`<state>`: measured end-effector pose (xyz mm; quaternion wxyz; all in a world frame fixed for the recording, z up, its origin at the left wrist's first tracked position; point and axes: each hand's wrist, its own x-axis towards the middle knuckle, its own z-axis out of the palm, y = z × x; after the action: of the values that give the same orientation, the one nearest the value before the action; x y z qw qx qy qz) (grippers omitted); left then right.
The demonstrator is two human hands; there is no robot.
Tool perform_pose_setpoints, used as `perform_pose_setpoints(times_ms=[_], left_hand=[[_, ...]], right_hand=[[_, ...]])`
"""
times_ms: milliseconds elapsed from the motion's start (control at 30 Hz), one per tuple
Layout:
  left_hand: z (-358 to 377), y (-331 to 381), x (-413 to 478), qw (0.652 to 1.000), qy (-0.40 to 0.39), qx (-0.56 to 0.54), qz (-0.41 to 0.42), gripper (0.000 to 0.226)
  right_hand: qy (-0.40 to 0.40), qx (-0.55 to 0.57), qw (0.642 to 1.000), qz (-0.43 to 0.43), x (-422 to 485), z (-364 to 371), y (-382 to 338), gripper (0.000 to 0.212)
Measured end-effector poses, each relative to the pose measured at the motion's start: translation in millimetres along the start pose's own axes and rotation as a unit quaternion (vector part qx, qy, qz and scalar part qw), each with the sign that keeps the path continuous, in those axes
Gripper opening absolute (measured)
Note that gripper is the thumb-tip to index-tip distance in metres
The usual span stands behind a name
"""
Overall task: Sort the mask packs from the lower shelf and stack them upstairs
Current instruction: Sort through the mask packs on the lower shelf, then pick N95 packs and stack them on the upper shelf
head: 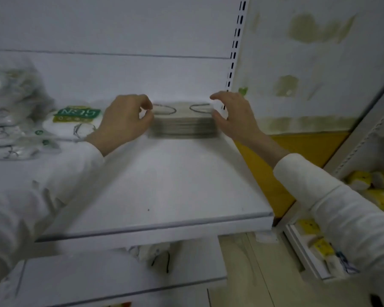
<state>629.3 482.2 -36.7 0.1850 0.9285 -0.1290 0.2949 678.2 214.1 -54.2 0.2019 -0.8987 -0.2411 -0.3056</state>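
White metal shelving fills the view, and on the upper shelf [155, 185] one stack of mask packs [183, 127] stands far back in the right corner, close to the slotted upright. The person's left hand [124, 120] has its fingers curled in and pinches the stack's left end. The right hand [235, 116] is looser: its fingers arch clear above the top, and only the thumb [216, 115] rests against the right end. The two hands seem to be squaring the stack. The packs in the stack are too blurred to count, though two ear loops show on the top one. To the left, on the same shelf, lies one pack marked N95 [75, 120], and beyond it a loose heap of bagged masks [11, 111], several but not countable. On the lower shelf [98, 269] only one crumpled pack [155, 255] shows, under the upper shelf's front edge. The rest of that shelf is hidden, so the carrying up looks nearly finished. What remains, by this judgement, is that last pack and perhaps tidying the heap. Yellow packets [377, 189], at least five, sit on neighbouring shelving to the right.
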Motion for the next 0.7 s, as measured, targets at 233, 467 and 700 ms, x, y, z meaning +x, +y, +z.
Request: perform_pose_setpoints(times_ms=[233,467,700], left_hand=[[-4.6,46.7,-76.9,0.987,0.039,-0.154,-0.037,0.025],[-26.6,103.7,-190.1,0.944,0.077,-0.299,-0.115,0.018],[20.0,77.2,-314.9,0.92,0.039,-0.279,-0.271,0.022]], right_hand=[[0.028,0.017,0.995,-0.094,-64.5,-14.5,-39.6,0.034],[0.026,0.146,0.979,-0.136,-164.3,-41.7,-91.9,0.025],[-0.071,0.154,0.938,-0.302,-274.9,-1.2,-89.6,0.023]])
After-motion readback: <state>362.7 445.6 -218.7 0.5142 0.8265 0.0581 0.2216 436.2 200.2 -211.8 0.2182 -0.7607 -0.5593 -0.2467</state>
